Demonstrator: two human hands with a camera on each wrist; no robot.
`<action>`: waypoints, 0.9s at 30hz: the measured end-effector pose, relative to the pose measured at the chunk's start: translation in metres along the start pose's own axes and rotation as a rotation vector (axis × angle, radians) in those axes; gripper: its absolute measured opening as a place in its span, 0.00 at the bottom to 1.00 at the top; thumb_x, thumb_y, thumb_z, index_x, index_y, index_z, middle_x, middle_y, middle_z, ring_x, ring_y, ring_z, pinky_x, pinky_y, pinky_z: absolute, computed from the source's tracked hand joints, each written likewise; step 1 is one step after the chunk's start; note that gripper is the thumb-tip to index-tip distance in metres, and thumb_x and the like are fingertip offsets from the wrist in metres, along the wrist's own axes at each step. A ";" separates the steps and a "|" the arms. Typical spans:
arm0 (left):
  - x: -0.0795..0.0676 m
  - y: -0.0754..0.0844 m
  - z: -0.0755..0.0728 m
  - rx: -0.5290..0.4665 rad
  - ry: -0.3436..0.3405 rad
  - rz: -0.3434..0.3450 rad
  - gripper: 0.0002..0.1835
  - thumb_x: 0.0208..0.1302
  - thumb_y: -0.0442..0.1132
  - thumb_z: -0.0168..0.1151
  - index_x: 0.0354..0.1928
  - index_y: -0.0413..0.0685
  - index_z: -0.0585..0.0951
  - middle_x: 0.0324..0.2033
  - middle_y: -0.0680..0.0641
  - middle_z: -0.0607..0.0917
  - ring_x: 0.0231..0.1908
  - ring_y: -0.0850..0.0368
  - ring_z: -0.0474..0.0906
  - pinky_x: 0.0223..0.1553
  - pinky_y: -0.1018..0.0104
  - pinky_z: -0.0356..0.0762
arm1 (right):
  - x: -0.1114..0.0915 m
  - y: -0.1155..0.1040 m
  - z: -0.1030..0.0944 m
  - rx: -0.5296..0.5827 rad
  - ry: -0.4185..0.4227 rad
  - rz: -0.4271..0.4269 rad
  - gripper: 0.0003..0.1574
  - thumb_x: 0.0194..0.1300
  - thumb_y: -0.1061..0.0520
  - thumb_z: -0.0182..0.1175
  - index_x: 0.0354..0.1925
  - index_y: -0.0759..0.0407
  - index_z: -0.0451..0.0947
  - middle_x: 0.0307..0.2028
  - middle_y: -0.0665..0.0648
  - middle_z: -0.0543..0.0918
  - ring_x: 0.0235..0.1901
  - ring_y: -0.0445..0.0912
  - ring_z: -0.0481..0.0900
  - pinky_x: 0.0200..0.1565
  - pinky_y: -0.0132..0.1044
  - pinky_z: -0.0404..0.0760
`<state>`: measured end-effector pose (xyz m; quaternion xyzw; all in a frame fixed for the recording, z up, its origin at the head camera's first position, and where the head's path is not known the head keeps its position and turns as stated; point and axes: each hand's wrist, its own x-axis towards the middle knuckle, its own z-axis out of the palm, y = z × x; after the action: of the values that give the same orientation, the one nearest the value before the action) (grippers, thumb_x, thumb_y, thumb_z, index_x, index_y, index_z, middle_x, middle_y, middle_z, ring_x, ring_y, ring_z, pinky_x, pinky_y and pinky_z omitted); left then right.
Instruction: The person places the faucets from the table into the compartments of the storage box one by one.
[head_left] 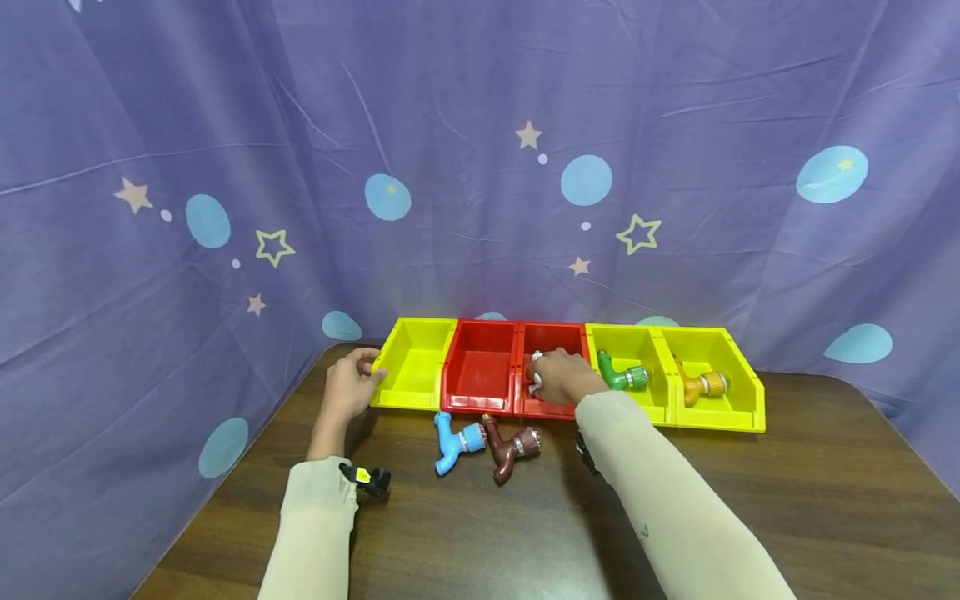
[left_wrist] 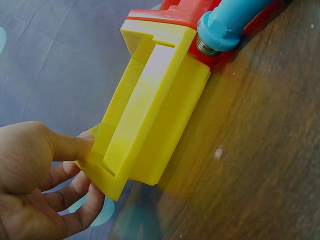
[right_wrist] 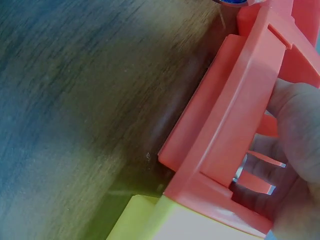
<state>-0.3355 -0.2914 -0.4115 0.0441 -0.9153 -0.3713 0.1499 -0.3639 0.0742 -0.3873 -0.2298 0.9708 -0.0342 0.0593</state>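
Note:
My left hand (head_left: 351, 385) pinches the outer side wall of the leftmost yellow bin (head_left: 417, 375); in the left wrist view the thumb lies at its rim and the curled fingers are outside. Inside the second red bin (head_left: 547, 407), my right hand (head_left: 558, 375) grips a white tap (head_left: 535, 387), mostly hidden by the hand. Only a small shiny part shows between the fingers in the right wrist view. In front of the bins, a light blue tap (head_left: 457, 442) and a dark brown tap (head_left: 510, 446) lie on the table.
Left of the right hand's bin stands another red bin (head_left: 480, 375). To the right, one yellow bin (head_left: 656, 406) holds a green tap (head_left: 622, 377), and the end yellow bin (head_left: 738, 417) an orange-yellow tap (head_left: 701, 387). A purple patterned curtain (head_left: 465, 125) hangs behind the wooden table (head_left: 825, 483).

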 end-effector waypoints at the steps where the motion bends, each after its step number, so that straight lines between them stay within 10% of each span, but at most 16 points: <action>1: 0.000 0.000 0.000 0.001 -0.001 0.003 0.20 0.71 0.35 0.65 0.63 0.42 0.78 0.42 0.40 0.80 0.38 0.47 0.78 0.33 0.61 0.78 | 0.000 0.000 0.000 -0.003 -0.004 0.003 0.12 0.64 0.51 0.71 0.45 0.49 0.84 0.38 0.52 0.82 0.41 0.51 0.76 0.45 0.46 0.81; 27: 0.001 0.000 0.001 0.017 0.005 0.013 0.21 0.71 0.35 0.65 0.64 0.40 0.78 0.42 0.39 0.82 0.40 0.46 0.79 0.36 0.59 0.78 | -0.030 0.001 -0.027 -0.051 0.071 -0.128 0.29 0.68 0.48 0.68 0.64 0.52 0.80 0.55 0.56 0.82 0.51 0.53 0.72 0.59 0.51 0.74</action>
<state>-0.3370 -0.2907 -0.4118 0.0404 -0.9183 -0.3623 0.1544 -0.3414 0.0896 -0.3577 -0.2913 0.9563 -0.0214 0.0167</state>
